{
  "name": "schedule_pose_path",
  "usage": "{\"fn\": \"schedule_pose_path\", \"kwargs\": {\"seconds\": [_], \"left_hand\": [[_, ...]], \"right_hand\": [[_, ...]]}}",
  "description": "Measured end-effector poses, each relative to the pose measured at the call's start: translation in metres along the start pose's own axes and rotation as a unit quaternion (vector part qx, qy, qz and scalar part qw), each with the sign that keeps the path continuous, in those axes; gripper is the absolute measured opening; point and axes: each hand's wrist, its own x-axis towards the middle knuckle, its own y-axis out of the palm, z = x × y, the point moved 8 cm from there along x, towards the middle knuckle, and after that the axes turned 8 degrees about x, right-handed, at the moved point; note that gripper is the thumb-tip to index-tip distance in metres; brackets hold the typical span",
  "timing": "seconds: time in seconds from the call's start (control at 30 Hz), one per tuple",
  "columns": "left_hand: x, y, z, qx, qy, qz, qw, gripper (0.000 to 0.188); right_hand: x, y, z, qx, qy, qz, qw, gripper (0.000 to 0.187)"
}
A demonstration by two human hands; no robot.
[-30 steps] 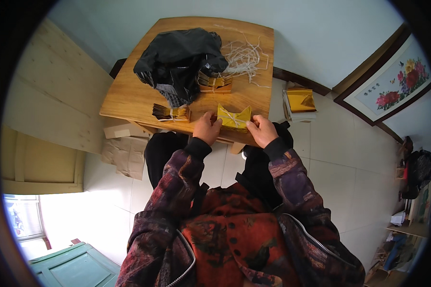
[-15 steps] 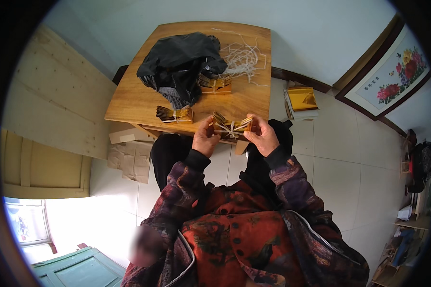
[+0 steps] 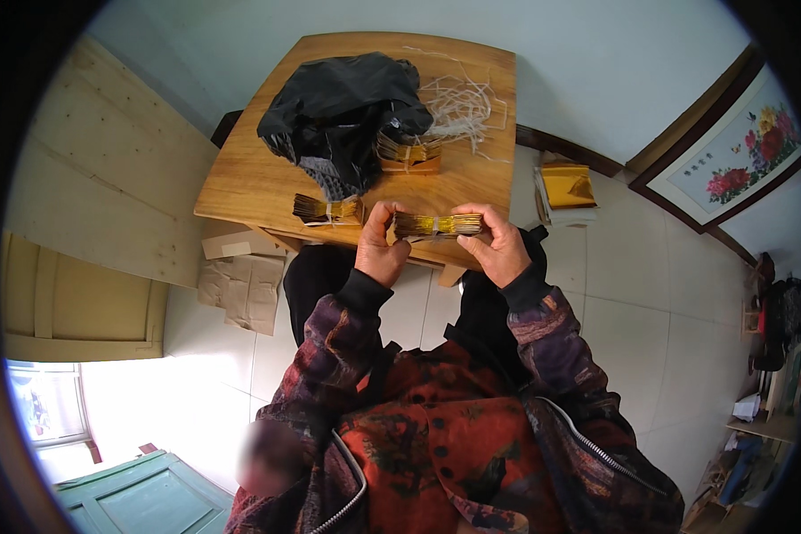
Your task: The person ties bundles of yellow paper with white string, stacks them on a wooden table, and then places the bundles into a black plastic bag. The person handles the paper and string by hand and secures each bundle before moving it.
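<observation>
My left hand (image 3: 382, 250) and my right hand (image 3: 497, 245) hold a tied bundle of folded gold paper (image 3: 436, 225) by its two ends, above the table's near edge. A pale string runs round the bundle's middle, and its folded layers face up. Left of my left hand, a similar gold paper bundle (image 3: 327, 210) lies on the wooden table (image 3: 231, 191). Farther back, another tied bundle (image 3: 409, 158) rests against a black plastic bag (image 3: 334, 98), which partly covers it.
White string (image 3: 458, 107) lies in a loose tangle at the table's back right. On the floor to the right is a stack of gold paper (image 3: 567, 187). Flattened brown cardboard (image 3: 245, 289) lies on the floor at left. A framed flower picture (image 3: 730, 151) leans by the right wall.
The bundle between my hands has tipped, so its folded layers show from above and the string's knot is less visible. Both hands still grip its ends. The view has shifted slightly.
</observation>
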Motion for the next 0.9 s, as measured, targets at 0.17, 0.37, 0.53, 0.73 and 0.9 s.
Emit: {"fn": "schedule_pose_path", "kwargs": {"seconds": [0.17,0.37,0.53,0.73,0.9], "left_hand": [[0.011,0.015,0.045,0.003,-0.139,0.023,0.990,0.050],[0.011,0.011,0.062,0.049,-0.080,-0.040,0.995,0.042],[0.015,0.007,0.074,0.231,-0.054,-0.060,0.970,0.036],[0.014,0.009,0.081,0.164,-0.114,-0.022,0.980,0.037],[-0.009,0.008,0.046,-0.188,-0.182,0.096,0.960,0.040]], "right_hand": [[0.007,-0.001,-0.044,-0.075,0.067,-0.019,0.995,0.032],[0.005,-0.008,-0.062,-0.087,0.039,-0.058,0.994,0.032],[0.010,-0.006,-0.064,-0.175,0.040,-0.055,0.982,0.029],[0.002,-0.001,-0.054,-0.054,0.050,-0.018,0.997,0.027],[-0.010,0.001,-0.050,0.162,0.108,-0.009,0.981,0.020]]}}
